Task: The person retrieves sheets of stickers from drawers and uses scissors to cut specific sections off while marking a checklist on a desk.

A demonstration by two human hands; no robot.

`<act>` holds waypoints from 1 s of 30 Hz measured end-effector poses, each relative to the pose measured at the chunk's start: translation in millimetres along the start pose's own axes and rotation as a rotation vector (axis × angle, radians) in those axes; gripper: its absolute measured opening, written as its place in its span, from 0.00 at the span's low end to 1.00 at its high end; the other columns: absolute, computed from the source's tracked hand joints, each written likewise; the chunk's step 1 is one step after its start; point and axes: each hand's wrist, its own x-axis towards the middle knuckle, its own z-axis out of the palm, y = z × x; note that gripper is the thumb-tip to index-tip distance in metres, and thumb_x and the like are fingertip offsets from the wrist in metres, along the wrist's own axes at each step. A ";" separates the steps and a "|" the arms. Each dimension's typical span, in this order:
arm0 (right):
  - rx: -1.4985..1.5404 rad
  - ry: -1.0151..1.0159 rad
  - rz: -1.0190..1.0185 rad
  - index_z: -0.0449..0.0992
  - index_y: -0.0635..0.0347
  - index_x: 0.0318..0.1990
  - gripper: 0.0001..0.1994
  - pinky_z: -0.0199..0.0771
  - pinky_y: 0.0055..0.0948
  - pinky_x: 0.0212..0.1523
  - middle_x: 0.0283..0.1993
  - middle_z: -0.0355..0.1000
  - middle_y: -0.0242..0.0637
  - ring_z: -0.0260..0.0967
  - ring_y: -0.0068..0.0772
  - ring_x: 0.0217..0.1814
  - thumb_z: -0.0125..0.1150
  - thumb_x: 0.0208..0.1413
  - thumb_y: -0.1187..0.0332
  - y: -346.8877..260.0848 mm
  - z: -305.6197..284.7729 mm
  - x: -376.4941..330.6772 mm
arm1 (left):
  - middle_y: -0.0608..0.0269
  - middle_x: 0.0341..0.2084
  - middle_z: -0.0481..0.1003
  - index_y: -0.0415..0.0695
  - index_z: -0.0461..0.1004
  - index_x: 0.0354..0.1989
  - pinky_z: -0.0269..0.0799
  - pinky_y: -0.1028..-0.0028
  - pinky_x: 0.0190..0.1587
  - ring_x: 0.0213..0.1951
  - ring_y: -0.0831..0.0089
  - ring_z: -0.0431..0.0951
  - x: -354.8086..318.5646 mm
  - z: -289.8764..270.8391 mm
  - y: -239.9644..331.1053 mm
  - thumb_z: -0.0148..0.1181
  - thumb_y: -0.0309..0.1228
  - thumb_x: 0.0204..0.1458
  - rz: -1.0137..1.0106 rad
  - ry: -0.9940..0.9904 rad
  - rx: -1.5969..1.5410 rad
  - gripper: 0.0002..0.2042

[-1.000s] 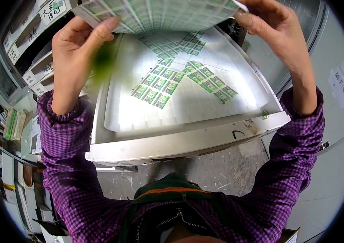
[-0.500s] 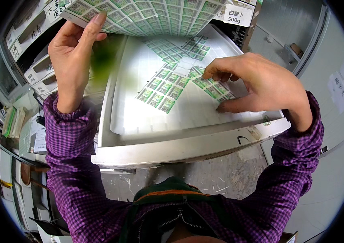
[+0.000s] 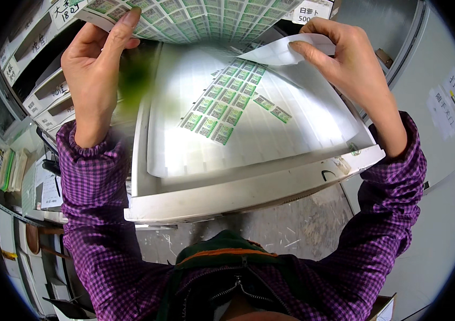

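My left hand (image 3: 96, 69) pinches the left edge of a large sheet of green-and-grey printed labels (image 3: 195, 18), which sags in a curve over the back of the drawer. Between the thumb and fingers of my right hand (image 3: 340, 59) is a white strip of label sheet (image 3: 286, 51), its pale side facing up, lifted above the drawer's right part. Below, a strip of green labels (image 3: 222, 101) lies slantwise in the white drawer (image 3: 184, 206). A short piece with a few labels (image 3: 272, 108) sticks out to the right from beside it.
Stacked drawers (image 3: 45, 99) with paper tags stand at the left. On the right is a pale wall (image 3: 436, 155) with handwritten paper notices (image 3: 447, 107). Books and papers (image 3: 13, 168) lie on a surface at the far left. Below the drawer, the floor (image 3: 270, 232) has scattered scraps.
My right hand has moved up and away from the drawer bottom, lifting a white strip. More of the slanted label strip shows. My left hand still holds the large sheet.
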 end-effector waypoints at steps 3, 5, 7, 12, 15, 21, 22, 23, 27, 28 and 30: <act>-0.028 -0.035 -0.047 0.79 0.65 0.35 0.12 0.71 0.39 0.34 0.28 0.74 0.50 0.72 0.52 0.30 0.63 0.47 0.64 3.8 2.0 -3.6 | 0.64 0.34 0.79 0.39 0.79 0.43 0.73 0.77 0.40 0.32 0.79 0.76 -0.9 0.6 -3.7 0.63 0.32 0.56 0.016 -0.017 -0.038 0.11; -0.045 -0.135 -0.097 0.79 0.64 0.35 0.11 0.72 0.40 0.34 0.27 0.74 0.49 0.73 0.52 0.30 0.63 0.47 0.66 2.0 1.5 -4.7 | 0.64 0.34 0.79 0.39 0.79 0.43 0.73 0.77 0.40 0.32 0.79 0.76 -1.9 1.6 -5.5 0.63 0.32 0.56 0.010 -0.011 -0.021 0.11; -0.051 -0.135 -0.136 0.79 0.63 0.35 0.09 0.72 0.40 0.34 0.28 0.75 0.48 0.73 0.52 0.31 0.63 0.48 0.68 -0.8 2.5 -3.6 | 0.64 0.35 0.79 0.39 0.79 0.43 0.73 0.77 0.40 0.32 0.79 0.76 -2.1 1.2 -8.1 0.63 0.32 0.56 0.007 -0.011 -0.024 0.11; -0.168 -0.152 -0.162 0.79 0.63 0.35 0.07 0.72 0.40 0.34 0.29 0.75 0.48 0.74 0.52 0.32 0.62 0.48 0.72 -5.6 0.9 3.9 | 0.64 0.35 0.80 0.39 0.79 0.43 0.73 0.77 0.40 0.32 0.79 0.76 1.4 -0.6 -14.9 0.63 0.31 0.55 0.004 -0.003 -0.054 0.11; -0.104 -0.236 -0.185 0.78 0.65 0.36 0.07 0.72 0.39 0.35 0.30 0.75 0.49 0.73 0.51 0.33 0.62 0.48 0.74 3.9 2.0 -7.7 | 0.64 0.35 0.79 0.39 0.79 0.43 0.73 0.77 0.39 0.32 0.79 0.76 -9.3 11.1 -14.9 0.64 0.30 0.54 -0.014 0.015 -0.088 0.10; 0.044 -0.404 -0.209 0.78 0.69 0.38 0.11 0.73 0.37 0.38 0.32 0.75 0.49 0.73 0.51 0.35 0.64 0.46 0.74 -0.4 2.0 -8.4 | 0.65 0.35 0.79 0.40 0.79 0.43 0.72 0.78 0.39 0.32 0.79 0.76 -8.9 13.5 -21.4 0.65 0.31 0.54 -0.019 0.002 -0.086 0.10; 0.035 -0.432 -0.210 0.78 0.68 0.39 0.12 0.74 0.38 0.39 0.33 0.75 0.49 0.74 0.50 0.36 0.65 0.45 0.74 -1.3 0.4 -7.3 | 0.65 0.35 0.79 0.40 0.79 0.43 0.72 0.78 0.39 0.32 0.79 0.76 -9.2 15.5 -22.3 0.65 0.31 0.54 -0.016 -0.003 -0.090 0.10; 0.027 -0.461 -0.210 0.78 0.67 0.40 0.13 0.74 0.38 0.39 0.33 0.76 0.50 0.74 0.50 0.37 0.65 0.45 0.73 -1.5 0.4 -6.6 | 0.65 0.35 0.79 0.40 0.79 0.43 0.72 0.78 0.39 0.32 0.79 0.76 -9.3 17.6 -23.3 0.65 0.31 0.54 -0.013 -0.008 -0.093 0.11; 0.018 -0.347 -0.488 0.76 0.64 0.46 0.20 0.73 0.38 0.45 0.40 0.75 0.46 0.72 0.47 0.44 0.67 0.42 0.73 -7.7 14.9 -3.3 | 0.66 0.35 0.79 0.40 0.79 0.44 0.71 0.79 0.39 0.33 0.80 0.75 -10.8 20.0 -34.0 0.64 0.31 0.55 0.003 -0.030 -0.082 0.11; 0.066 -0.377 -0.525 0.75 0.63 0.47 0.22 0.71 0.39 0.46 0.42 0.74 0.43 0.71 0.46 0.46 0.68 0.41 0.73 -18.5 17.5 0.7 | 0.66 0.35 0.79 0.40 0.79 0.44 0.71 0.79 0.39 0.34 0.81 0.75 -9.4 18.9 -32.4 0.64 0.31 0.55 0.010 -0.036 -0.088 0.11; 0.056 -0.437 -0.584 0.75 0.62 0.45 0.19 0.72 0.39 0.45 0.41 0.74 0.43 0.71 0.46 0.46 0.67 0.41 0.74 -34.7 24.9 10.1 | 0.67 0.35 0.79 0.40 0.79 0.45 0.71 0.79 0.40 0.34 0.81 0.75 -8.1 23.6 -32.3 0.64 0.31 0.55 0.016 -0.054 -0.103 0.11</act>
